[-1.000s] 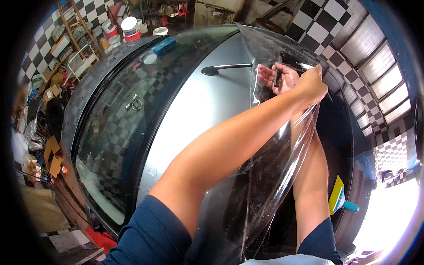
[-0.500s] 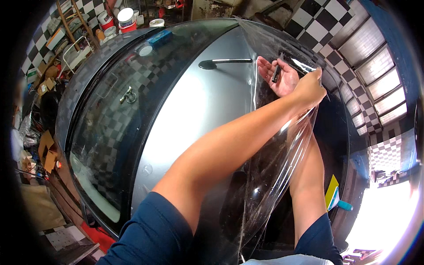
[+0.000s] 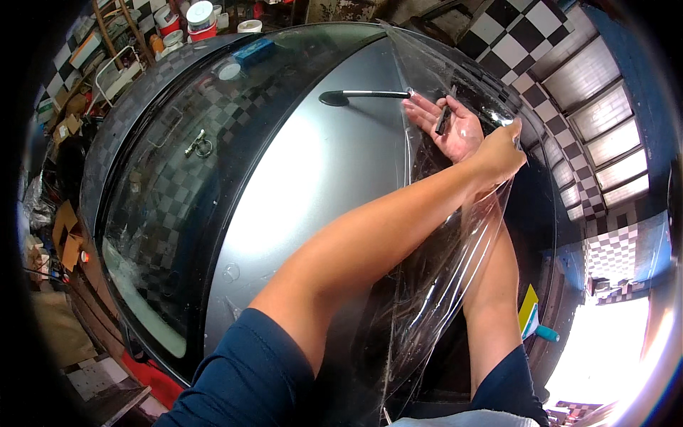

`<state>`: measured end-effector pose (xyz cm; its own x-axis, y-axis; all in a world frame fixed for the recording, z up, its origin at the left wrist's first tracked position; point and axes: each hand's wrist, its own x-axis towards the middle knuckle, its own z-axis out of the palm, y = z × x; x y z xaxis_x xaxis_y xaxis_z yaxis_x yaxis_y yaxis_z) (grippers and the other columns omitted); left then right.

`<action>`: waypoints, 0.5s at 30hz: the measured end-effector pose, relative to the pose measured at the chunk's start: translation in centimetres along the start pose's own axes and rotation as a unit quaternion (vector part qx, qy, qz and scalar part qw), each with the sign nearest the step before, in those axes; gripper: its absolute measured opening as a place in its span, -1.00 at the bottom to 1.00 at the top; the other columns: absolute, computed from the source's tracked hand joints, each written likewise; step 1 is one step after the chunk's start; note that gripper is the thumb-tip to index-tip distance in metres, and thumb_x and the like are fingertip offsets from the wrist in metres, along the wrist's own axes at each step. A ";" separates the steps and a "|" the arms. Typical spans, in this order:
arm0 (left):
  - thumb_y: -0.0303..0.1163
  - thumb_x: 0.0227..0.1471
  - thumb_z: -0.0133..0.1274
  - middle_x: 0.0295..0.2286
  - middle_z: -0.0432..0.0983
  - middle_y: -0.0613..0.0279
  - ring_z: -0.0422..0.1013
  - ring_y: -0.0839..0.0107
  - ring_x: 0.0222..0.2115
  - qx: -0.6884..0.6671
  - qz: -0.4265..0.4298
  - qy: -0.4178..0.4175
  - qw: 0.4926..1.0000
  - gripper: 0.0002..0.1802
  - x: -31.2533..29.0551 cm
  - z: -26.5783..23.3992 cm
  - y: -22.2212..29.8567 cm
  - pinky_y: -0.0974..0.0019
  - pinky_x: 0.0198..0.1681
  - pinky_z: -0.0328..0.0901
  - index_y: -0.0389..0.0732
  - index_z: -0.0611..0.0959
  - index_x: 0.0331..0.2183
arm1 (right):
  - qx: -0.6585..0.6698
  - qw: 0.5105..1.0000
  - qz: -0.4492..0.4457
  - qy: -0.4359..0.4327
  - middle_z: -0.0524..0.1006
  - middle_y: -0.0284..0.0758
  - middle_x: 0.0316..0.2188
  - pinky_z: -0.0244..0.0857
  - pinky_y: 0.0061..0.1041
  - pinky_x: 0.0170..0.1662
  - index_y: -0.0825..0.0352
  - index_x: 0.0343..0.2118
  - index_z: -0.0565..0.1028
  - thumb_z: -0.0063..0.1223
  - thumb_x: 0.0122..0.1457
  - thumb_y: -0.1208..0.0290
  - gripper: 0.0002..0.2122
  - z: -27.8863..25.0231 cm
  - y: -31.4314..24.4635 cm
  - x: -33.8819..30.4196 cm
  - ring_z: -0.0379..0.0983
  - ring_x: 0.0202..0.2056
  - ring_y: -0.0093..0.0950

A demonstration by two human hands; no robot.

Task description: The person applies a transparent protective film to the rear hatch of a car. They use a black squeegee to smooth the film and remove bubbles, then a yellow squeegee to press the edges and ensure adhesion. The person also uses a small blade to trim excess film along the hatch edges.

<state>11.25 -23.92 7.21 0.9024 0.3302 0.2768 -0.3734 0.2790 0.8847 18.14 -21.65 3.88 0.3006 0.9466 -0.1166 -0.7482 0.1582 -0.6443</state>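
Note:
My left hand (image 3: 501, 151) is closed on the edge of a clear plastic film (image 3: 455, 277) above the dark car window (image 3: 535, 206). My left forearm crosses over the right one. Palm up beside it, my right hand (image 3: 461, 135) shows through the film, holding a small slim black tool (image 3: 442, 120); its exact kind cannot be made out. The fingertips of that hand are close to the tip of the black antenna (image 3: 366, 94) on the silver car roof (image 3: 299, 178). Creased and hanging loose, the film drapes over my right forearm.
A yellow squeegee with a teal handle (image 3: 546, 333) rests at the right. On the windscreen (image 3: 163, 192) lie a blue box (image 3: 254, 51) and a small metal piece with a ring (image 3: 199, 144). Buckets (image 3: 201, 20) and a cardboard box (image 3: 67, 233) stand beyond the car.
The view has shifted slightly. My right hand has turned a little, its fingers now nearer the antenna tip. My left hand keeps its grip on the film.

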 end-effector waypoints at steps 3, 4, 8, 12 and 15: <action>-0.67 -0.16 -0.07 -0.62 0.32 0.31 0.25 0.57 -0.68 0.008 0.006 0.001 1.000 -0.22 0.1 0.2 -0.1 0.47 -0.65 0.14 -0.27 0.16 0.17 | 0.013 1.000 0.012 -0.019 0.14 0.20 0.10 -0.01 0.05 0.18 0.55 -0.43 0.38 -0.38 0.24 0.41 -0.69 0.0 -0.4 -0.2 0.07 0.12 0.15; -0.67 -0.16 -0.07 -0.63 0.31 0.31 0.25 0.57 -0.69 0.004 0.001 -0.002 1.000 -0.22 0.0 0.3 -0.2 0.47 -0.66 0.13 -0.27 0.16 0.17 | 0.007 1.000 0.009 -0.024 0.14 0.19 0.10 -0.01 0.05 0.18 0.55 -0.43 0.38 -0.38 0.24 0.40 -0.69 -0.1 -0.5 -0.2 0.06 0.12 0.15; -0.67 -0.16 -0.07 -0.64 0.30 0.33 0.23 0.57 -0.70 -0.004 0.003 -0.006 1.000 -0.22 0.0 0.3 -0.7 0.47 -0.66 0.12 -0.27 0.15 0.17 | 0.017 1.000 -0.016 0.012 0.18 0.20 0.07 0.05 0.11 0.14 0.43 -0.53 0.38 -0.36 0.26 0.39 -0.69 0.1 -0.2 -0.3 0.09 0.11 0.16; -0.66 -0.15 -0.07 -0.64 0.30 0.34 0.23 0.57 -0.71 -0.018 -0.004 -0.009 1.000 -0.22 0.1 0.0 -1.2 0.46 -0.67 0.11 -0.26 0.16 0.17 | 0.043 0.999 -0.007 0.012 0.21 0.14 0.07 0.06 0.10 0.14 0.43 -0.52 0.38 -0.36 0.25 0.39 -0.70 -0.1 -0.1 0.0 0.08 0.12 0.15; -0.66 -0.15 -0.08 -0.64 0.30 0.34 0.23 0.57 -0.70 -0.005 -0.002 -0.006 1.000 -0.23 0.1 0.2 -1.3 0.46 -0.66 0.11 -0.25 0.17 0.17 | 0.044 0.998 -0.019 0.038 0.23 0.12 0.06 0.06 0.10 0.15 0.43 -0.49 0.36 -0.37 0.25 0.40 -0.73 0.2 -0.2 -0.1 0.08 0.12 0.13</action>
<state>11.88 -24.42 6.19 0.9065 0.3187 0.2770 -0.3712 0.2888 0.8825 18.15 -21.71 4.17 0.3705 0.9162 -0.1530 -0.7841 0.2201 -0.5803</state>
